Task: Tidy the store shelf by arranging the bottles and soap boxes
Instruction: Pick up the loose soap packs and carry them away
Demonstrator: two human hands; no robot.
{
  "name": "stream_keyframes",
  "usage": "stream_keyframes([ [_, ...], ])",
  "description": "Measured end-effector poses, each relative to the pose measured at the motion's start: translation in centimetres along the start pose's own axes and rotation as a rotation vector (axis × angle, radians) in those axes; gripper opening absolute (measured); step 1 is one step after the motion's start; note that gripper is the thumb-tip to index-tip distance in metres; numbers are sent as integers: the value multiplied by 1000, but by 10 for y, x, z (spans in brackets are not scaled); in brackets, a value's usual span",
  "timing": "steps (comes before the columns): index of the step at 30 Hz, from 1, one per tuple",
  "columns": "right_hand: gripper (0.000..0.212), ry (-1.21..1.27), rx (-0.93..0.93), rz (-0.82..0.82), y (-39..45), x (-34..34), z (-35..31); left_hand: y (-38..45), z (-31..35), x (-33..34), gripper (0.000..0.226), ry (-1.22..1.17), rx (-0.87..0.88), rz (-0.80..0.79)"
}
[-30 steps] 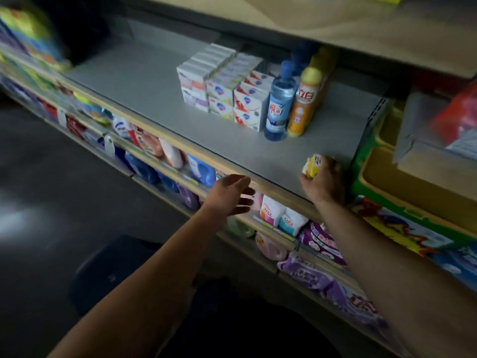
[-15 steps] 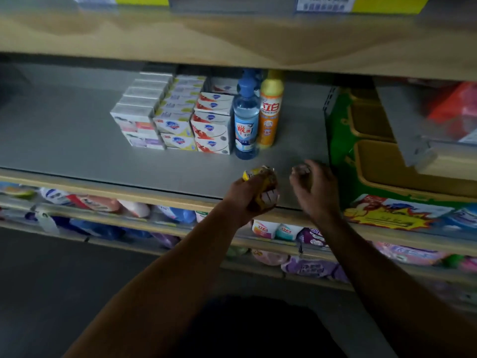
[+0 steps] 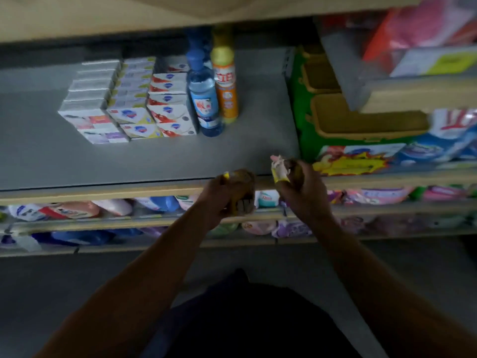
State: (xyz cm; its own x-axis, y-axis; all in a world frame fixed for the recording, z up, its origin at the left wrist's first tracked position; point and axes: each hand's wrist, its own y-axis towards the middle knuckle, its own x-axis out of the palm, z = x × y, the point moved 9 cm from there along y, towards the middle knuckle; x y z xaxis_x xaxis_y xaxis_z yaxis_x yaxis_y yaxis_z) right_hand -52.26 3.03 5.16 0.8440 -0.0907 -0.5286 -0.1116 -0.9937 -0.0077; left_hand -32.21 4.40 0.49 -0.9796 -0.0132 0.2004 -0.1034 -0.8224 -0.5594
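Observation:
On the grey shelf [image 3: 77, 164] stand three rows of stacked soap boxes [image 3: 134, 104], white, yellow and red from left to right. Right of them a blue bottle [image 3: 204, 99] and an orange bottle [image 3: 225, 86] stand upright, with more behind. My left hand [image 3: 227, 197] grips a yellow soap box [image 3: 241, 202] at the shelf's front edge. My right hand [image 3: 302, 192] grips another yellow and white soap box [image 3: 278, 169] just to the right. The two hands are close together, a little apart.
A green carton [image 3: 302, 109] with tan trays borders the shelf on the right. A wooden shelf board [image 3: 154, 11] hangs above. Lower shelves [image 3: 103, 220] hold pouches and packets. The view is blurred.
Each hand now holds a soap box; a second ago only the right one did and the left was open. The view has swung to face the shelf squarely.

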Motion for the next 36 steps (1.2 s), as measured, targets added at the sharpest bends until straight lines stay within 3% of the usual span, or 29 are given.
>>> stream_keyframes([
  [3,34,135,211,9,-69,-41,62,-17,-44,47,9,119,-21,-66],
  [10,50,286,722,339,-265,-189,256,-45,-191,216,24,488,-136,-164],
  [19,49,540,1032,752,-481,-360,411,-128,-340,492,28,743,-268,-404],
  [25,45,577,1139,915,-525,-474,496,-128,-408,677,30,883,-308,-546],
  [29,48,540,1178,1011,-525,-571,563,-109,-456,817,14,937,-308,-654],
  [33,60,563,1236,1099,-520,-667,618,-98,-482,950,32,1009,-325,-740],
  [36,61,578,1253,1114,-503,-734,653,-86,-481,1040,33,1076,-303,-782],
])
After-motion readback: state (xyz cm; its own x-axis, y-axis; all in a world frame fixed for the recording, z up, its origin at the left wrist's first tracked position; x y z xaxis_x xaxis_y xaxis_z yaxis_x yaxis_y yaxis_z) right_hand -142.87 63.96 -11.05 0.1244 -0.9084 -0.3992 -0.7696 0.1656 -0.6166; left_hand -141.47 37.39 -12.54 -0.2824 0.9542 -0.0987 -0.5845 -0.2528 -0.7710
